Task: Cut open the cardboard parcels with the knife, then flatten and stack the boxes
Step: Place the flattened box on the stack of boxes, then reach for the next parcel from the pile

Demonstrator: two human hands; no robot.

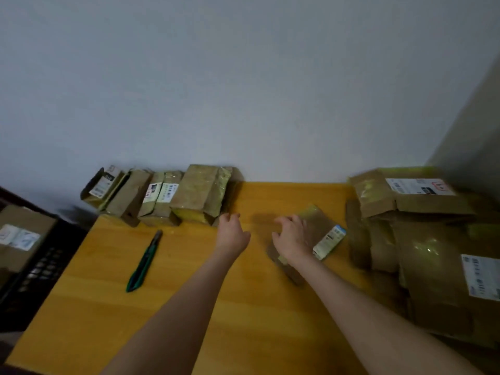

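Note:
A small brown cardboard parcel (318, 226) with a white label lies tilted on the yellow table (189, 280), right of the middle. My right hand (290, 238) rests on top of it with curled fingers gripping its far edge. My left hand (232, 231) hovers just left of it, fingers loosely curled, holding nothing, close to the row of parcels. A green utility knife (143, 262) lies on the table to the left, apart from both hands. Several taped parcels (173, 194) stand in a row along the wall.
A pile of larger cardboard parcels (422, 239) fills the table's right side. At the left, off the table, a black crate (40, 269) holds another labelled box (19, 236). A grey wall stands right behind the table.

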